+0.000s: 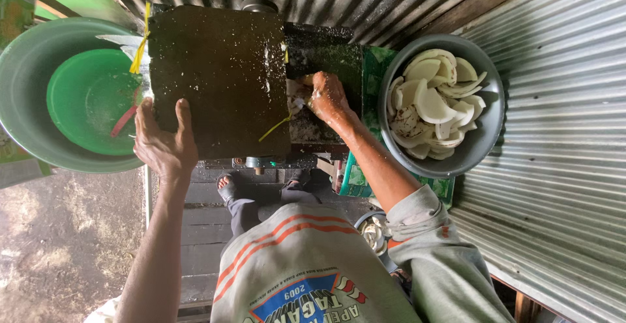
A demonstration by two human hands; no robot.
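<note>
Far left: large grey-green basin (26,101), round, with a smaller bright green bowl (88,101) nested inside it; a red strip lies against the bowl's right wall.

Left of centre: left hand (163,143), palm down, fingers spread open and laid flat on the near left corner of the dark machine cover (218,75), gripping nothing. The cover is a flat, blackish, rectangular panel flecked with white shreds; yellow ties hang at its upper left corner and its lower right edge.

Centre: right hand (326,98), fingers curled closed around a coconut piece (297,98) (only a pale edge shows past the fingertips), pressing it against the right side of the machine cover, where white pulp has gathered. Behind the hand sits a darker housing block (329,52), also speckled white.

Right of centre: grey metal bowl (486,140), round, heaped with curved white coconut pieces (433,104), some with brown skin showing. It rests on a green crate (372,68).

Far right: corrugated metal wall (561,166).

Bottom: the person's grey shirt with orange stripes, a sandalled foot on wooden planks below.
</note>
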